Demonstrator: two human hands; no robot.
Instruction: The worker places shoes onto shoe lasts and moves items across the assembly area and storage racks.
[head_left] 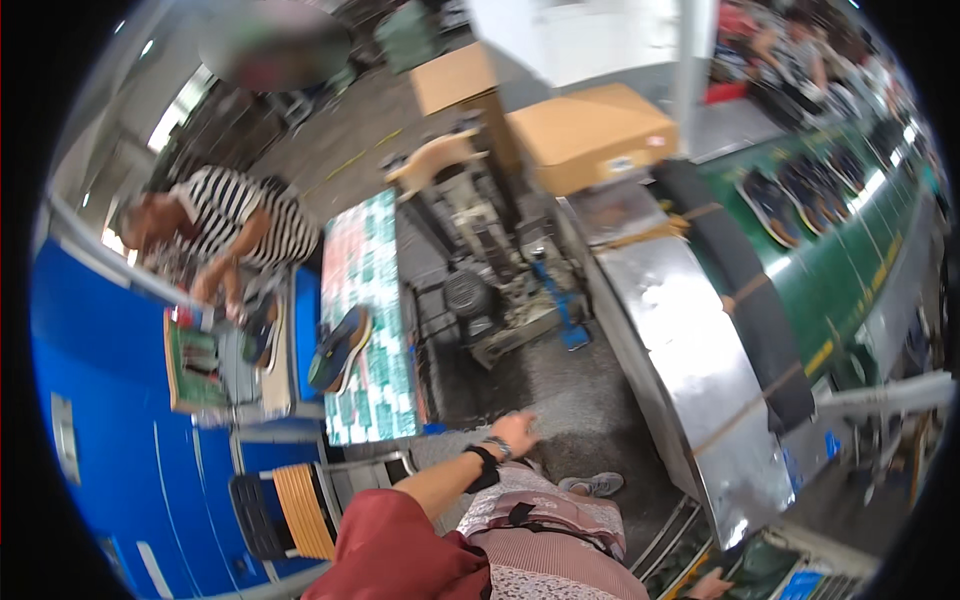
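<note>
My left hand [515, 432] hangs over my lap, with a bracelet and a black band at the wrist. Its fingers are loosely stretched and hold nothing. Low at the right, my right hand [710, 584] reaches beside dark green items [762, 568] on a rack, its fingers partly showing and extended. I cannot make out whether it touches them. A dark shoe with a pale sole [340, 350] rests on the patterned table [372, 255] ahead to the left, away from both hands.
A metal bench [690, 340] runs along my right, beside a green conveyor [850, 270] carrying several shoes [790, 200]. Ahead stand a machine [480, 230] and cardboard boxes [595, 135]. At left, a person in a striped top [240, 215] handles another shoe [262, 335]. A chair [300, 510] stands near me.
</note>
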